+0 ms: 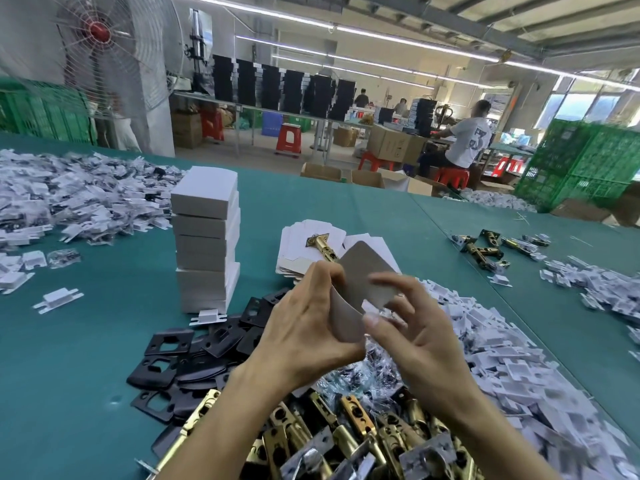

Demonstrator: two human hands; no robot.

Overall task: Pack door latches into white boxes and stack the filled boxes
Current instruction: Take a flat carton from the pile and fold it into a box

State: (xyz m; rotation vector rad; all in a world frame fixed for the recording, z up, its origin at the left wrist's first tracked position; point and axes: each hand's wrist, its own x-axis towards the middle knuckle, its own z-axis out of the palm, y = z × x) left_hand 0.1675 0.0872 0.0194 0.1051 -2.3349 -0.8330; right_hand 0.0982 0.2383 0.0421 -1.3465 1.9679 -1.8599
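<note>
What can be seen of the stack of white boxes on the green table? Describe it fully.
The stack of white boxes stands upright on the green table. Several closed, matte cardboard boxes lie flat one on another, edges slightly offset. A small white plastic piece lies at its base, black plates close by. The left hand and right hand, gripping a flat box blank, are apart from it.

box blank [360,289]: matt grey card | latches [356,420]: glossy brass metal | plates [169,342]: matt black | tabletop [86,358]: teal cloth
</note>
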